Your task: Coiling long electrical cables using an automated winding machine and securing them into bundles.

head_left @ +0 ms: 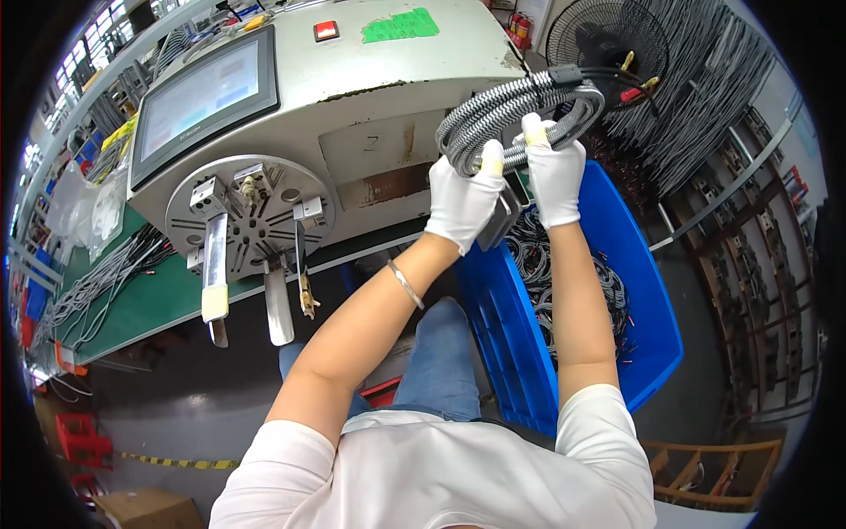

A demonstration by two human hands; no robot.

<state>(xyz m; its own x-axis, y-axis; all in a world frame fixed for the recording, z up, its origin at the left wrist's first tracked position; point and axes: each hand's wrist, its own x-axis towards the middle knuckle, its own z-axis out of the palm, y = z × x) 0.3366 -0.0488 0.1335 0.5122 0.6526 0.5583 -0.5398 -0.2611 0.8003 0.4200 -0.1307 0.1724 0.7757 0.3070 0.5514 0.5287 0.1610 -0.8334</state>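
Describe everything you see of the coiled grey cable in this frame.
The coiled grey cable has a silvery, braided-looking sheath and is gathered into several overlapping loops. A black section shows at its upper right, with thin black leads extending rightward. The gloved left hand and right hand grip its near side, holding it up near the white machine's right end. Its exact ends cannot be made out.

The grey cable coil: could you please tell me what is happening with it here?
The person's left hand and right hand, both in white gloves, hold up the grey cable coil by its near side. It is near the blue bin, where more coiled cables lie. The slotted disc on the front of the white machine is left of both hands.
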